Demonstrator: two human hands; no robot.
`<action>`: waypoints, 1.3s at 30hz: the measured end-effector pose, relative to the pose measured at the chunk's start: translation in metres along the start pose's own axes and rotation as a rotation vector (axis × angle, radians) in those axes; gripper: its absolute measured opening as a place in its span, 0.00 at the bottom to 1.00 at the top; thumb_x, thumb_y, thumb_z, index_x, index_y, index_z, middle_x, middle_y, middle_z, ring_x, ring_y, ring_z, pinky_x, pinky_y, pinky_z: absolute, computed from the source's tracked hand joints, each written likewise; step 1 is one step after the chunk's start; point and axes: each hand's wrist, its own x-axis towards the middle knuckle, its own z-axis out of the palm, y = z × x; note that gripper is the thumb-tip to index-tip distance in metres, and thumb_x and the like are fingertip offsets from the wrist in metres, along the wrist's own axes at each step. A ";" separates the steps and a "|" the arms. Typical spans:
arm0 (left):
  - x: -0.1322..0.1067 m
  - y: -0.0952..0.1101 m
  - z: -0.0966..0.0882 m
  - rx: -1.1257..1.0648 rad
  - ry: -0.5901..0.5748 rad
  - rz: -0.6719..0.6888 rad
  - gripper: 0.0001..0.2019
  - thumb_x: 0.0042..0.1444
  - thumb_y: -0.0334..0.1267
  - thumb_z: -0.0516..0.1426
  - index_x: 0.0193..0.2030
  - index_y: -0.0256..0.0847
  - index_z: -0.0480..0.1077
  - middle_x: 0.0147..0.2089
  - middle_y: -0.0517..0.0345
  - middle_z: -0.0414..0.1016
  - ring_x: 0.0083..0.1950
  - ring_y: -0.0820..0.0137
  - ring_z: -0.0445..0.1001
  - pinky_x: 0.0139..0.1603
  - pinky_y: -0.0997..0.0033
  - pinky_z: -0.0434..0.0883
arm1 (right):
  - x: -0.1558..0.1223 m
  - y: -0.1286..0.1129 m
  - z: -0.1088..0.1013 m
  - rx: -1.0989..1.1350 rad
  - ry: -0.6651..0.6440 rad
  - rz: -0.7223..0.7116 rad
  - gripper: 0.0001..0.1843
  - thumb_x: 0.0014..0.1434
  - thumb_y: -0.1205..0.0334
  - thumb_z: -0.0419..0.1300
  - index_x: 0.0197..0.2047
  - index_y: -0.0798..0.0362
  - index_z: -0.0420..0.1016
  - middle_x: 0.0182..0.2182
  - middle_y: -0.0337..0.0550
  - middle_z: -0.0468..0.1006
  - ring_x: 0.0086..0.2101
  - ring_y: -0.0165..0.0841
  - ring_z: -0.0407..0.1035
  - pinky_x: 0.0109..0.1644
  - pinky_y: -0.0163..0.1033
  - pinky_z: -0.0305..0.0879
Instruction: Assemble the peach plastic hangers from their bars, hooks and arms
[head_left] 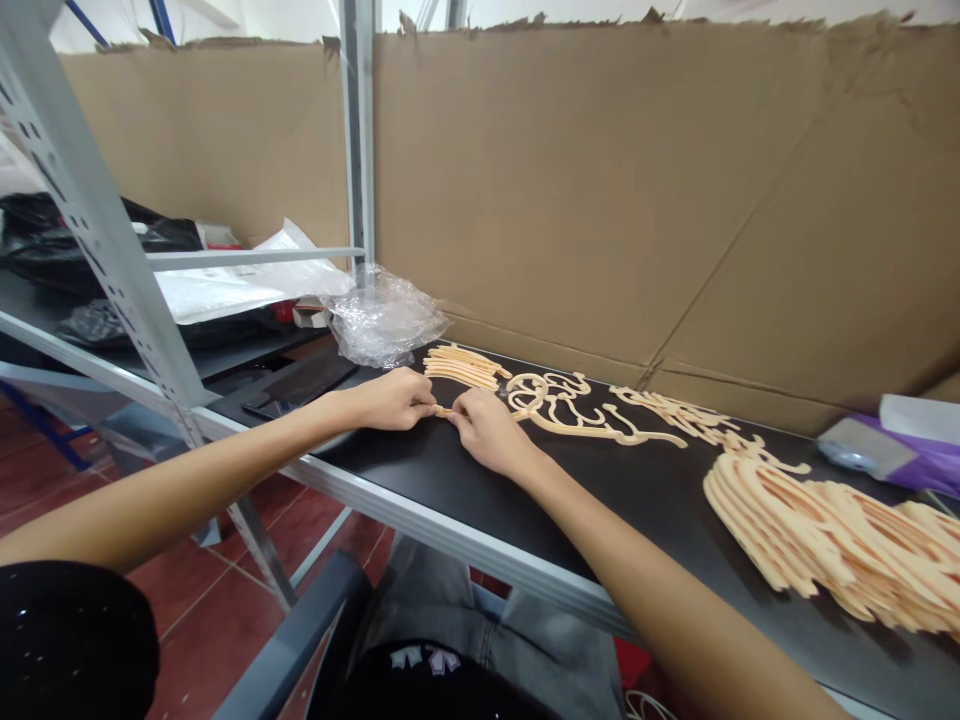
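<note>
My left hand [399, 400] and my right hand [491, 430] are close together over the black tabletop, fingers closed in a pinch. Between them shows a short stretch of a slim beige hanger part [444, 411], and both hands grip it. Most of this part is hidden by the fingers. Just behind the hands lies a neat row of slim beige hanger arms [461, 366]. To the right of my right hand are loose beige hanger pieces with curved hooks [566, 410], touching or overlapping one another.
A large pile of beige hanger parts [817, 540] lies at the right, with more hook pieces [675, 410] behind it. A purple package [892, 450] sits at the far right. Clear plastic wrap [386, 318] lies by the metal post. Cardboard [600, 200] walls the back.
</note>
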 end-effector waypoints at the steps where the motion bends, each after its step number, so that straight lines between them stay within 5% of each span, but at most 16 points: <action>1: 0.000 0.000 0.000 0.004 -0.002 0.013 0.15 0.60 0.31 0.55 0.23 0.37 0.73 0.23 0.56 0.71 0.27 0.72 0.67 0.31 0.72 0.61 | 0.000 0.001 0.001 0.001 0.004 -0.005 0.08 0.65 0.69 0.57 0.32 0.54 0.71 0.33 0.47 0.75 0.39 0.36 0.68 0.47 0.41 0.62; 12: 0.009 0.002 -0.009 0.077 -0.165 0.045 0.15 0.61 0.31 0.54 0.23 0.38 0.74 0.24 0.56 0.73 0.26 0.71 0.68 0.30 0.71 0.62 | -0.001 0.005 0.003 0.022 0.022 -0.046 0.09 0.65 0.69 0.57 0.31 0.53 0.70 0.33 0.45 0.74 0.38 0.36 0.67 0.46 0.41 0.62; 19: 0.002 0.011 -0.010 0.327 -0.172 0.065 0.11 0.62 0.29 0.55 0.33 0.37 0.78 0.33 0.51 0.76 0.37 0.65 0.73 0.33 0.69 0.63 | 0.000 0.003 -0.002 0.052 -0.004 -0.061 0.09 0.65 0.70 0.57 0.31 0.53 0.69 0.33 0.45 0.74 0.37 0.35 0.67 0.46 0.40 0.63; 28: -0.003 0.012 -0.004 0.269 -0.104 0.013 0.10 0.59 0.25 0.55 0.32 0.36 0.77 0.34 0.51 0.74 0.36 0.66 0.72 0.32 0.69 0.63 | 0.002 0.006 -0.001 0.061 -0.013 -0.082 0.09 0.65 0.71 0.57 0.31 0.53 0.69 0.34 0.45 0.75 0.39 0.35 0.68 0.47 0.40 0.63; 39: -0.001 0.021 0.000 0.388 -0.181 -0.003 0.10 0.56 0.21 0.54 0.36 0.33 0.76 0.36 0.48 0.74 0.42 0.63 0.71 0.37 0.68 0.66 | 0.004 0.006 0.000 0.054 -0.023 -0.073 0.09 0.64 0.71 0.57 0.31 0.53 0.69 0.33 0.44 0.74 0.37 0.35 0.68 0.45 0.40 0.63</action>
